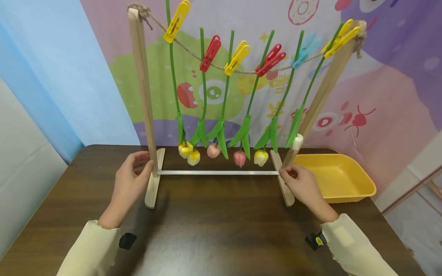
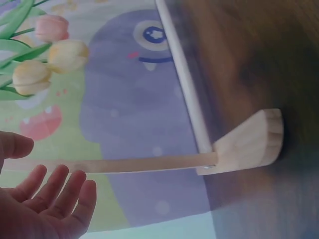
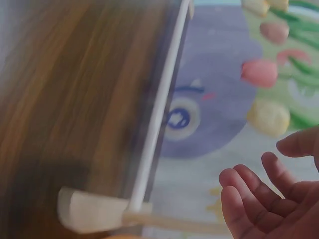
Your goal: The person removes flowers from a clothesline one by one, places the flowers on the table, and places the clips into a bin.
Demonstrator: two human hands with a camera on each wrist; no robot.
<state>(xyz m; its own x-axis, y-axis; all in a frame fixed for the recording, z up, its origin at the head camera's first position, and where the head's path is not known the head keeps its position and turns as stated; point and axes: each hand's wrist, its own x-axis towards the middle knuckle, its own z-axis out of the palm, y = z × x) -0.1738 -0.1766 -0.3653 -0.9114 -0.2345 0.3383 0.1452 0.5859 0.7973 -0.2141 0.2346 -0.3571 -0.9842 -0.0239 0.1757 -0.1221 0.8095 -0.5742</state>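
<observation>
A wooden stand with two posts carries a twine line (image 1: pixel 188 50). From it several artificial tulips hang heads down, held by yellow, red and blue clothespins, such as a red one (image 1: pixel 210 53). My left hand (image 1: pixel 132 180) is beside the left post (image 1: pixel 143 80), its thumb tip at the wood in the head view. In the left wrist view, thumb and fingers are apart on either side of the post. My right hand (image 1: pixel 304 184) is by the lower right post (image 1: pixel 324 92). Its thumb and loosely bent fingers stand apart in the right wrist view (image 3: pixel 274 184); any contact is unclear.
A white rod (image 1: pixel 217 173) joins the stand's wooden feet, left (image 1: pixel 152 195) and right (image 1: pixel 286 191). A yellow plastic basin (image 1: pixel 345 198) sits at the right behind my right hand. The brown table (image 1: pixel 214 230) meets a cartoon-printed cloth (image 1: pixel 241 11) behind.
</observation>
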